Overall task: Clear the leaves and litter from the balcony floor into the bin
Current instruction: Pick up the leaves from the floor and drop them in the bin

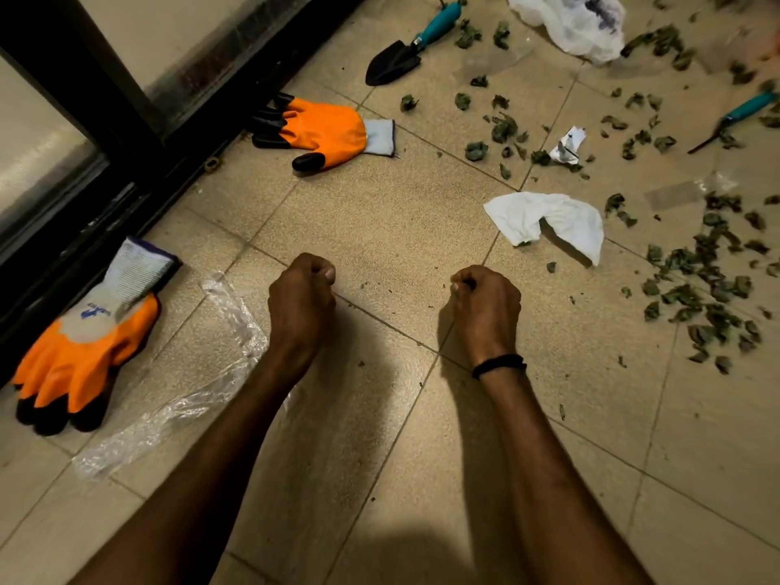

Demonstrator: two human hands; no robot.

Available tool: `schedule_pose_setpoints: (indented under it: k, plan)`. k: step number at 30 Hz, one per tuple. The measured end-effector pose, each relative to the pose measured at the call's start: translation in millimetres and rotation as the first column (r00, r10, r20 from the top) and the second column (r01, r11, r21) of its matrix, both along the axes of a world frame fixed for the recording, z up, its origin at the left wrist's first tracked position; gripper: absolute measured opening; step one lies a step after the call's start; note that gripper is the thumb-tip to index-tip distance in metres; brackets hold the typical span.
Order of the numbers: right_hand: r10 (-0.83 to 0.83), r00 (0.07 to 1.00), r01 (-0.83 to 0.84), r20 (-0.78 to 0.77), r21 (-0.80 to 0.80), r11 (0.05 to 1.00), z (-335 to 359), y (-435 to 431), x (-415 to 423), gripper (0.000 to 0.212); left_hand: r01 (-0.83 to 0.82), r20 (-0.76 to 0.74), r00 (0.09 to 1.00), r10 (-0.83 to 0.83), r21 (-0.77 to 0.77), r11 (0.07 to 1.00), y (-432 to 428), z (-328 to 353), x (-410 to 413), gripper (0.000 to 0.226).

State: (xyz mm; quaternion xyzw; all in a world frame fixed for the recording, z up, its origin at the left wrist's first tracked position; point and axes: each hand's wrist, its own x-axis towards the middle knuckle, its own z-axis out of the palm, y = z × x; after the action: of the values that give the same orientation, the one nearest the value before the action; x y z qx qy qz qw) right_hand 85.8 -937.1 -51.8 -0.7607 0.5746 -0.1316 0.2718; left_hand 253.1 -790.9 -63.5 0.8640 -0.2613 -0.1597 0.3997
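Two fisted hands (300, 289) over leaves (700, 285)

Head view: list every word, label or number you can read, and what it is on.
Near glove: blue logo and word on the back, too blurred to read.
Paper scrap: dark marks, too small to read.
Far glove, trowel, tissue: no text visible.

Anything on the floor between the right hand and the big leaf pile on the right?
Nothing visible blocks it. The right hand, closed in a fist, has bare tile between it and the leaf pile, with only a few stray crumbs. The white tissue lies farther off, clear of that path. No bin is in view.
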Motion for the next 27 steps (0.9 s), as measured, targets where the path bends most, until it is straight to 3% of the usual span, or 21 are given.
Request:
schedule_pose_setpoints:
  k: [4, 7, 12, 18, 22, 27]
  plan:
    - [0.082, 0.991, -0.08, -0.101, 0.025, 0.996, 2, 4, 11, 0.026, 0.032, 0.02, 0.999, -0.032, 0.016, 0.999, 4, 6, -2, 0.01]
    - [0.176, 0.974, -0.181, -0.141, -0.028, 0.983, 9, 15, 17, 0.027, 0.104, 0.122, 0.987, -0.104, 0.011, 0.995, 3, 8, -5, 0.012]
    - [0.252, 0.948, -0.274, -0.192, -0.099, 0.957, 15, 39, 24, 0.028, 0.306, 0.333, 0.878, -0.345, 0.165, 0.938, -6, 0, -19, 0.016]
    - [0.35, 0.91, -0.373, -0.224, -0.071, 0.925, 10, 66, 18, 0.023, 0.353, 0.432, 0.793, -0.43, 0.25, 0.902, -8, -9, -40, 0.01]
    - [0.325, 0.916, -0.365, -0.234, -0.155, 0.918, 8, 73, 5, 0.023, 0.313, 0.415, 0.822, -0.39, 0.242, 0.918, -6, -11, -40, 0.018]
    - [0.277, 0.939, -0.304, -0.203, -0.114, 0.946, 10, 56, -5, 0.025, 0.243, 0.413, 0.836, -0.362, 0.312, 0.918, -12, 5, -54, 0.031]
